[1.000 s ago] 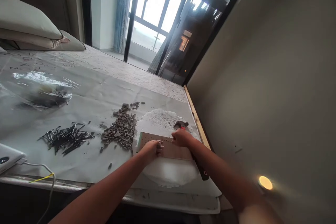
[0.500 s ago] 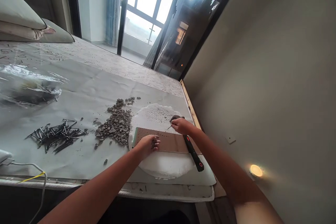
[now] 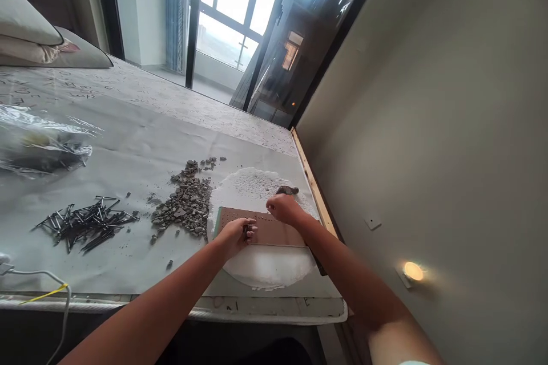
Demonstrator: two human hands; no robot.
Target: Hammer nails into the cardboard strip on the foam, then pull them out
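Nails [image 3: 88, 223] left; board [image 3: 272, 232] right of gravel [image 3: 186, 203]

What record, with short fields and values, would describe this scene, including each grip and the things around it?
Brown board: small holes, lying on white slab
Left grip: over the board, holding small dark pieces, apparently nails
Right grip: near the board's far edge; contents unclear
Hammer: beside right grip, partly hidden
Gravel: heaped left of the slab
Nail pile: left of the gravel
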